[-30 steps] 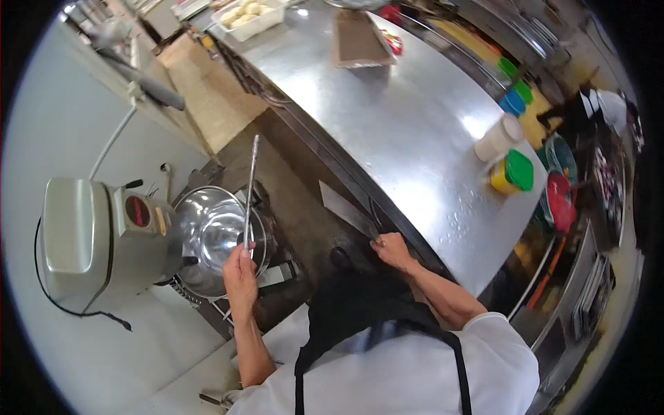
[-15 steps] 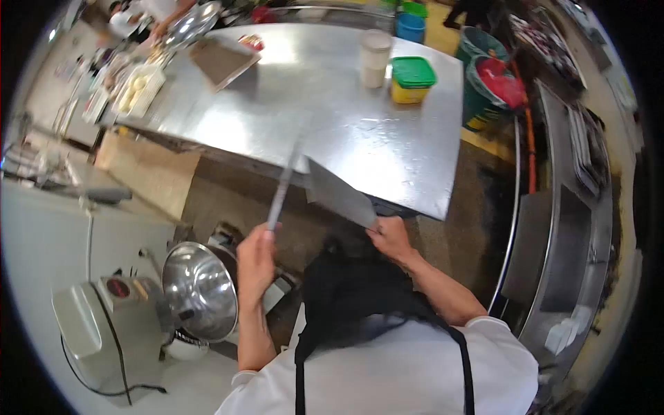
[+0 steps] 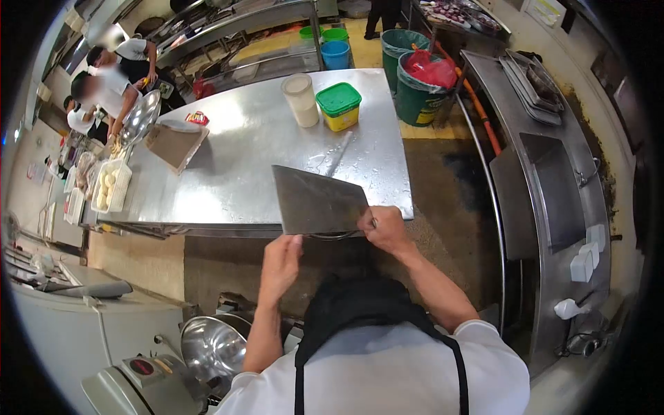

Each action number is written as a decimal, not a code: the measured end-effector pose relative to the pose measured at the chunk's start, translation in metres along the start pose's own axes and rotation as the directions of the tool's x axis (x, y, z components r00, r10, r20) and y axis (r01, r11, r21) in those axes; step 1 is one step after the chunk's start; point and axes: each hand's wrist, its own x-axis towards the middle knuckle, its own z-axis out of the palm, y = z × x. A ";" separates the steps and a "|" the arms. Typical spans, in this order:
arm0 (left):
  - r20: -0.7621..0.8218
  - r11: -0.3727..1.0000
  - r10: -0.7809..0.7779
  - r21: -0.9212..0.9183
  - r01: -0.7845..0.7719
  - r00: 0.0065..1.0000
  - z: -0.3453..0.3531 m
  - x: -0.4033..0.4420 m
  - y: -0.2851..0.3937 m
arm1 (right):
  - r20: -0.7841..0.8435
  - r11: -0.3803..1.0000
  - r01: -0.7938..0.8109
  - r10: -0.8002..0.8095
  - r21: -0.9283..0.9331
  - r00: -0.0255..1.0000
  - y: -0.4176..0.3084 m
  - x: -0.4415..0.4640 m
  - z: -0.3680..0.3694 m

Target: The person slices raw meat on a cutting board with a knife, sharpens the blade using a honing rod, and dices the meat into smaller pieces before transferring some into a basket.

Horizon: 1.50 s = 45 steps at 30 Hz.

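Note:
My right hand (image 3: 387,229) is closed round the handle end of a cleaver (image 3: 318,202) with a broad, grey rectangular blade. The blade points left, in front of my body, over the near edge of the steel table (image 3: 228,155). Just below its lower left corner is my left hand (image 3: 280,263), fingers closed. A long narrow metal rod (image 3: 339,153) shows beyond the blade's upper edge, in line with my left fingers. Its middle is hidden behind the cleaver; whether it is a sharpening steel or a thin knife I cannot tell.
On the table stand a lidded tub (image 3: 339,111), a pale container (image 3: 301,104), a brown tray (image 3: 176,145) and a white basket (image 3: 111,187). Co-workers (image 3: 114,90) stand at its far left end. Bins (image 3: 418,97) and a sink counter (image 3: 546,173) are right; a mixer bowl (image 3: 214,346) is lower left.
The cleaver has moved left and now crosses in front of the rod, which leans right instead of standing nearly upright. My hands are closer together. The camera view has shifted, showing more of the far room.

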 end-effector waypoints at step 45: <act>0.079 0.926 -0.083 -0.362 0.106 0.993 0.064 0.261 0.060 | -0.210 0.911 -0.406 0.385 -0.068 0.899 0.018 -0.094 0.008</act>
